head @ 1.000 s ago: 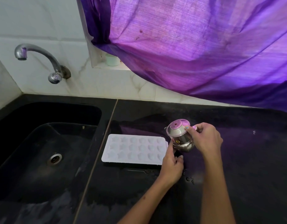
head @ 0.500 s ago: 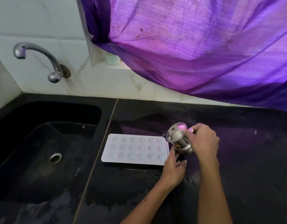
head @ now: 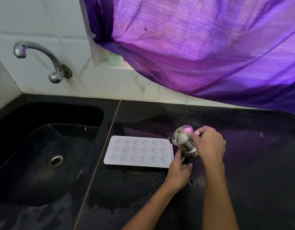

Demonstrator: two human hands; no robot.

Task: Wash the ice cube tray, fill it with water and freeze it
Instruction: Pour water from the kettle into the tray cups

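A white ice cube tray point(head: 138, 151) with star and heart shaped cells lies flat on the black counter point(head: 243, 163), just right of the sink. My right hand point(head: 210, 144) grips a small steel jug point(head: 183, 141), tilted with its mouth toward the tray's right end. My left hand point(head: 179, 171) is at the tray's near right corner, its fingers touching the tray edge below the jug. I cannot make out a stream of water.
A black sink point(head: 43, 155) with a round drain point(head: 56, 161) fills the left. A steel tap point(head: 43, 60) juts from the tiled wall above it. A purple curtain point(head: 201, 47) hangs over the counter's back, a pale cup point(head: 116, 59) on the ledge. The counter near the tray is wet.
The jug has tipped further toward the tray in my right hand. My left hand stays at the tray's right corner.
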